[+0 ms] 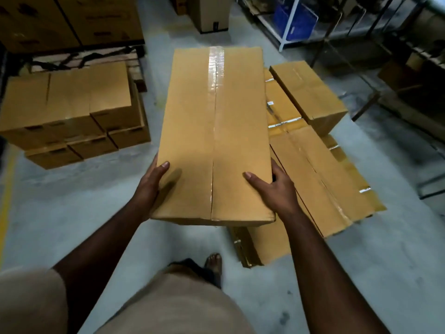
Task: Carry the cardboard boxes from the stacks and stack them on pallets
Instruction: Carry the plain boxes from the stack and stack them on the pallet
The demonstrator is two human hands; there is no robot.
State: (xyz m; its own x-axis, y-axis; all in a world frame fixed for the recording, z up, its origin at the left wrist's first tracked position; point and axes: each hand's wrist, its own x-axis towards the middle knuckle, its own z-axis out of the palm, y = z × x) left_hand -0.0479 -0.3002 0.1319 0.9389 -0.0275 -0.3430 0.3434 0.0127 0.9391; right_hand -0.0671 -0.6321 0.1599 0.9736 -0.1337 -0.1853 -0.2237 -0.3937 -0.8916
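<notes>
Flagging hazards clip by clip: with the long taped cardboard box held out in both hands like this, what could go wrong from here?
1. The left hand and right hand grip only the near end of the long brown taped cardboard box, so its far end may dip or slip.
2. The box hides the grey concrete floor ahead; low brown cardboard boxes lying at the right could trip the person.
3. The foot looks bare, exposed to a dropped box.

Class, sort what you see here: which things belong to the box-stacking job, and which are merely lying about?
Job: long taped box, held by the left hand and right hand; stacked boxes on the left; flat boxes on the right.

Lying about: blue crate; white shelf frame; upright carton at the back.
</notes>
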